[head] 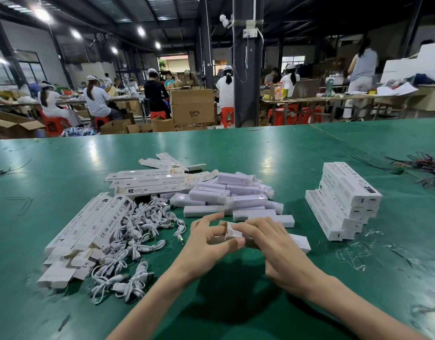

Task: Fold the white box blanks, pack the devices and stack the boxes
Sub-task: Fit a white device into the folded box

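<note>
A long white box (300,242) lies on the green table (64,168) in front of me. My left hand (206,244) pinches its open left end, thumb below and fingers above the end flap. My right hand (270,244) lies over the box's middle and grips it. Flat white box blanks (89,231) lie in a pile at the left, with more blanks (150,182) behind. Wrapped white devices (226,195) lie heaped in the middle. Closed boxes (344,204) are stacked at the right.
A tangle of white cables (135,239) lies between the blanks and my hands. Loose coloured wires (422,168) and plastic scraps (358,253) lie at the right. Beyond the table's far edge, seated workers, red stools and cardboard cartons (192,109) fill the hall around a dark pillar (247,69).
</note>
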`<action>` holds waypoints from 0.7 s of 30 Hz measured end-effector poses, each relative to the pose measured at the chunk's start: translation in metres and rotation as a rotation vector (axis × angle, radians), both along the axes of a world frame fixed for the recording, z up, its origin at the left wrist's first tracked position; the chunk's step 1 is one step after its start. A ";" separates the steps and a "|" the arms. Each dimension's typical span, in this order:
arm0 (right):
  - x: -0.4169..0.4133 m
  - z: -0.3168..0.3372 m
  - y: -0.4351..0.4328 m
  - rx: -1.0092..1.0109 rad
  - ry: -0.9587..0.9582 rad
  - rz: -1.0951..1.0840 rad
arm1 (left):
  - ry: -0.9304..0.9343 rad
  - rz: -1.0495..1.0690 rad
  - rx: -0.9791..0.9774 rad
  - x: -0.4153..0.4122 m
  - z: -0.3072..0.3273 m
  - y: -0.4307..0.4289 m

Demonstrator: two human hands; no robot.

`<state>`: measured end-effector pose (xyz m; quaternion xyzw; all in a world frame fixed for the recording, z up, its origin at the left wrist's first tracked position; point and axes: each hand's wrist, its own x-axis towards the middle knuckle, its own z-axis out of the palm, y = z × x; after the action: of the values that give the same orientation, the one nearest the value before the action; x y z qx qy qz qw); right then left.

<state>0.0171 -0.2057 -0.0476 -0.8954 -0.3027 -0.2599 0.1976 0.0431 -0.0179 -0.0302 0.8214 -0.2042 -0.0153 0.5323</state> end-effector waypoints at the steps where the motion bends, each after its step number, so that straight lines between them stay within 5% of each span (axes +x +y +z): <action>1: 0.000 0.000 0.001 0.018 0.001 -0.004 | -0.042 0.021 -0.032 0.002 0.000 0.001; 9: 0.004 0.001 -0.005 0.183 -0.008 -0.042 | -0.195 0.299 -0.221 0.018 0.011 0.023; 11: 0.005 0.002 -0.006 0.245 -0.005 -0.022 | -0.314 0.491 0.251 0.031 0.004 0.039; 13: 0.005 0.002 -0.006 0.295 -0.020 0.019 | -0.214 0.542 0.793 0.037 -0.003 0.050; 15: 0.004 0.001 -0.006 0.331 -0.004 0.077 | -0.100 0.526 1.026 0.039 -0.010 0.052; 17: 0.003 0.001 -0.006 0.331 0.006 0.105 | -0.156 0.513 1.018 0.037 -0.010 0.051; 21: 0.003 0.000 -0.005 0.253 -0.028 0.051 | -0.290 0.512 0.536 0.032 -0.003 0.042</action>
<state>0.0197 -0.2112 -0.0472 -0.8516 -0.2931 -0.3033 0.3113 0.0752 0.0243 -0.0337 0.9492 -0.0547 0.1812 0.2514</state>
